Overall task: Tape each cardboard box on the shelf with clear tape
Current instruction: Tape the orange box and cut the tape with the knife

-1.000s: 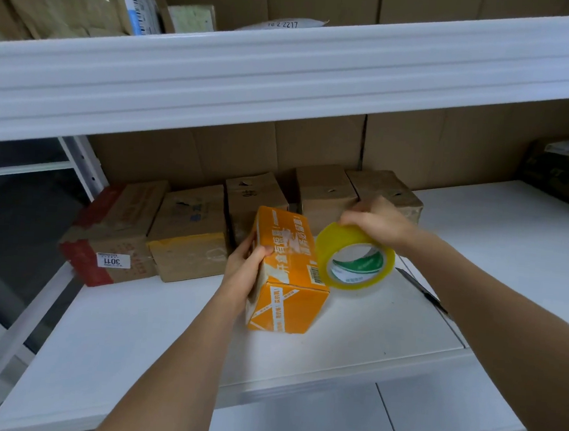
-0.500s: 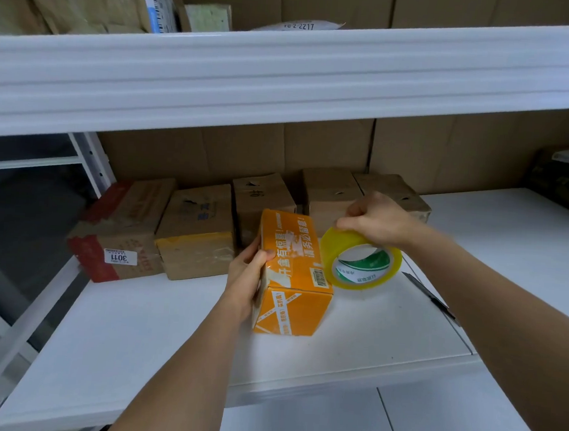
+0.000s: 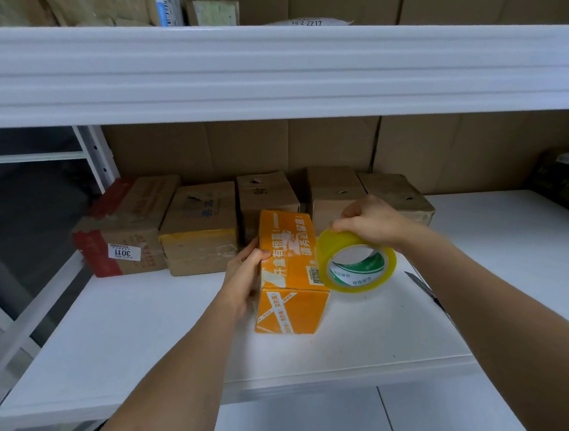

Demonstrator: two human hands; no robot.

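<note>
Orange box [image 3: 290,259] on shelf [image 3: 167,325], left hand [image 3: 243,276] fingers gripping its left side; right hand [image 3: 370,221] fingers gripping tape roll [image 3: 355,264] touching box's right edge.

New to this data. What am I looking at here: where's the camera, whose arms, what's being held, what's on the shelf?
There is no robot: a person wears one wide-angle camera on the head, looking down at their own arms. The left hand grips the side of an orange box standing on the white shelf. The right hand holds a roll of clear tape beside the box's right edge. Behind stand five brown cardboard boxes in a row. A dark thin tool lies to the right; I cannot tell what it is.
</note>
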